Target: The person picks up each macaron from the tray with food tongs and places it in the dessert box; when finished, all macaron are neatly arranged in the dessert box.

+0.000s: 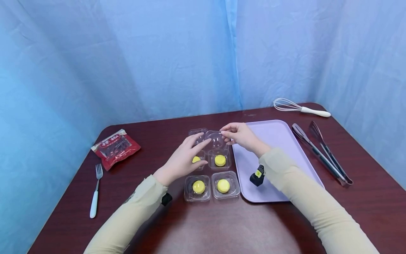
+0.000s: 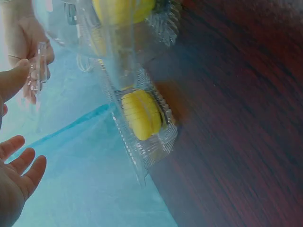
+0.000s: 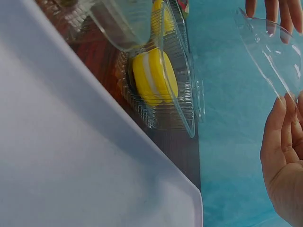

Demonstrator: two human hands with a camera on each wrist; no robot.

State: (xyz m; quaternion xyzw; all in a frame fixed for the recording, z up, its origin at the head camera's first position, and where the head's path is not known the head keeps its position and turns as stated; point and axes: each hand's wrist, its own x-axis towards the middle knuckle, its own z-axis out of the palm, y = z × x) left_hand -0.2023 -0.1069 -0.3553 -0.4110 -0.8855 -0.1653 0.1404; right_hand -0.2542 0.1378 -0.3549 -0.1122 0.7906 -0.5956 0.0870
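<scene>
My right hand (image 1: 239, 135) pinches the edge of a domed clear plastic lid (image 1: 216, 140) between thumb and fingers, holding it tilted up over a box. Left of it, my left hand (image 1: 181, 159) is spread, its fingertips close to the lid; the right wrist view shows them overlapping its far edge. Below the lid, a yellow macaron (image 1: 220, 160) sits in a clear plastic box (image 1: 229, 163). Behind my left hand lies another macaron (image 1: 196, 159), partly hidden. Nearer me, two more clear boxes each contain a macaron, the left one (image 1: 198, 187) and the right one (image 1: 223, 186).
A lilac tray (image 1: 269, 132) lies right of the boxes, under my right forearm. Further right are metal tongs (image 1: 326, 158), with a whisk (image 1: 304, 108) behind. At left lie a red food packet (image 1: 115, 148) and a white-handled fork (image 1: 96, 194). A blue curtain (image 1: 177, 56) hangs behind the table.
</scene>
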